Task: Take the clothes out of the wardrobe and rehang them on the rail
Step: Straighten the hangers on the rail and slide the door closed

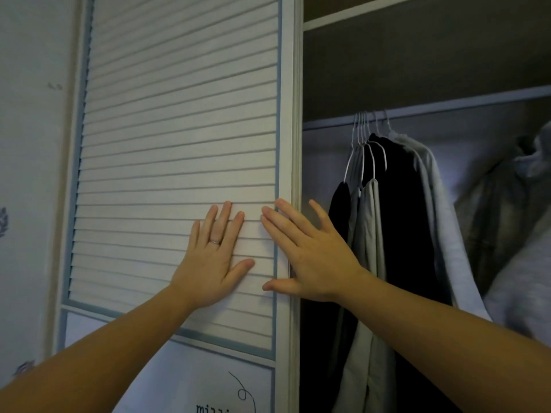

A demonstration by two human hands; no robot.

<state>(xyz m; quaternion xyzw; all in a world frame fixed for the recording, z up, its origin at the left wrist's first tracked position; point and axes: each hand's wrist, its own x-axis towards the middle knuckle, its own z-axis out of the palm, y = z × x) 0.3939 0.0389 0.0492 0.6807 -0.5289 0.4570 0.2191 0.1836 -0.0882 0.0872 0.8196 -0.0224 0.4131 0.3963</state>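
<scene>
Head view showed the left hand (213,257) and the right hand (304,251) pressed flat, fingers spread, on the slatted door (179,114) at centre frame. Clothes (399,222) hung on the rail (447,107) just right of the right hand, untouched.

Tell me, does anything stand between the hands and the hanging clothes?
Nothing visible does. The left hand and right hand lie flat on the slatted door, which stands left of the hanging clothes; these hang uncovered beside the right hand.
</scene>
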